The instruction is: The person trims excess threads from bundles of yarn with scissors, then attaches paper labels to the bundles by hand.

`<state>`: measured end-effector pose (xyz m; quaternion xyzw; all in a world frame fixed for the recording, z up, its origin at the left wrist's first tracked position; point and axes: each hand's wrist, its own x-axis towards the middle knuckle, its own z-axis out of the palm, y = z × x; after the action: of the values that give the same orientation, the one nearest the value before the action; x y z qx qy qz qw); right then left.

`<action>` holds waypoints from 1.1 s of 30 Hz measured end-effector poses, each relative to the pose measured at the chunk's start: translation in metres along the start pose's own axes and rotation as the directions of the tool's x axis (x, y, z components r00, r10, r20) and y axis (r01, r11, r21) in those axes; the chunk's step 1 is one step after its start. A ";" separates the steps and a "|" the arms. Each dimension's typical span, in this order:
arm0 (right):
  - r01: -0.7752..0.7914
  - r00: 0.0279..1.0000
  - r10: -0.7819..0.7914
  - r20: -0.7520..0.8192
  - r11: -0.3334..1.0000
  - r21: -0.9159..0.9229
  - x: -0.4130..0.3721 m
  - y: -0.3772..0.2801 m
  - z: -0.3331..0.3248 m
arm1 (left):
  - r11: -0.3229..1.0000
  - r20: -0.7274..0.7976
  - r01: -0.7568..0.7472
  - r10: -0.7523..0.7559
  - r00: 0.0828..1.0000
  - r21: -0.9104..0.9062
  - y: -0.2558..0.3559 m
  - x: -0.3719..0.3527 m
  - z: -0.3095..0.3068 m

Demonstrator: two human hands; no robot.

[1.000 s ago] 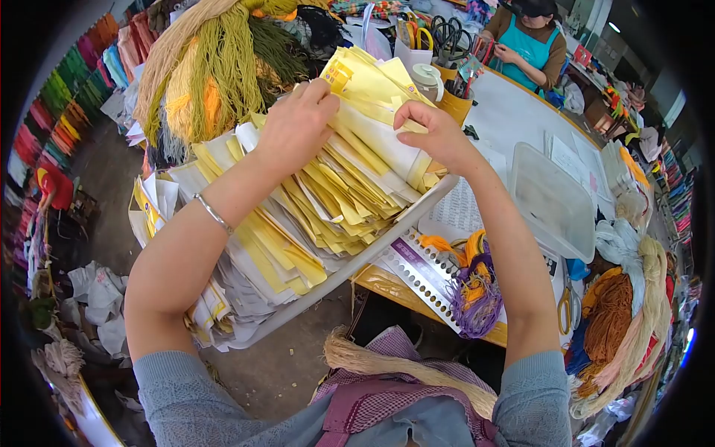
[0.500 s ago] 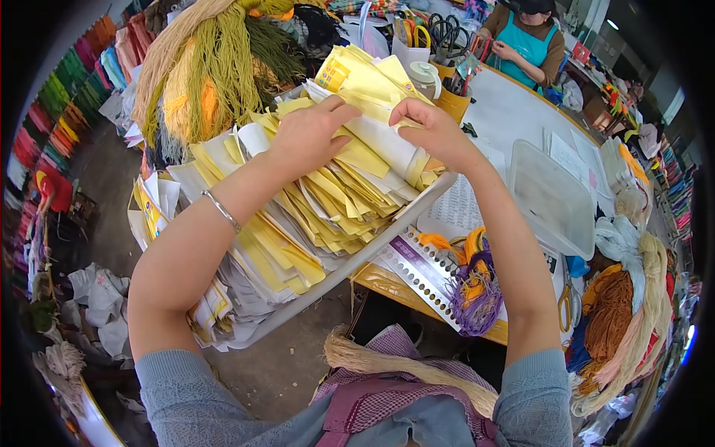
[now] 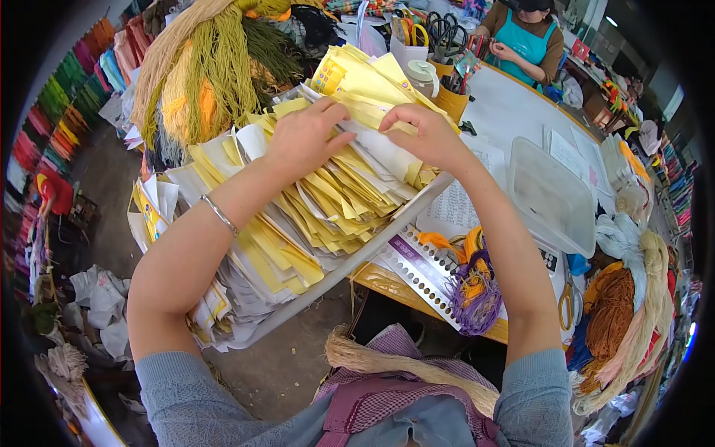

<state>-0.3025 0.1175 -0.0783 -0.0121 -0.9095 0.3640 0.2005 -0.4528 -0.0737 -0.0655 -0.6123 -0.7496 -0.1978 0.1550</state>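
Observation:
Yellow and white paper envelopes point(image 3: 339, 197) stand packed on edge in a long pale plastic tray point(image 3: 365, 249). Over the far part of the row, my left hand point(image 3: 307, 138) rests against the paper edges, its thumb apart from the fingers. My right hand point(image 3: 428, 135) hovers at the right side of the same envelopes. Its index finger and thumb are curved with a gap between them, and the other fingers curl out of sight. Between the hands, a few envelopes lean apart, showing a white face. A yellow printed envelope point(image 3: 335, 74) sticks up at the back.
Olive and orange yarn hanks point(image 3: 216, 89) lie behind the tray. Scissors point(image 3: 447, 33) stand in holders beside a lidded jar point(image 3: 423, 77). Right of me are a clear plastic box point(image 3: 551, 194), a punched card point(image 3: 421, 272) with threads, and brown yarn point(image 3: 609, 313). A person point(image 3: 525, 45) sits across the table.
My right hand has shifted slightly left and up, its thumb and index finger coming off the envelope edge. The left hand has barely moved, its fingers slightly left.

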 end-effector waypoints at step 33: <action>-0.138 0.983 0.169 -0.073 0.940 0.313 -0.004 -0.001 -0.001 | 0.967 0.003 0.119 -0.121 0.993 -0.225 0.006 0.001 -0.008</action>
<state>-0.2987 0.1168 -0.0784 -0.0697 -0.8271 0.5143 0.2158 -0.4475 -0.0756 -0.0575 -0.5784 -0.7572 -0.2937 0.0764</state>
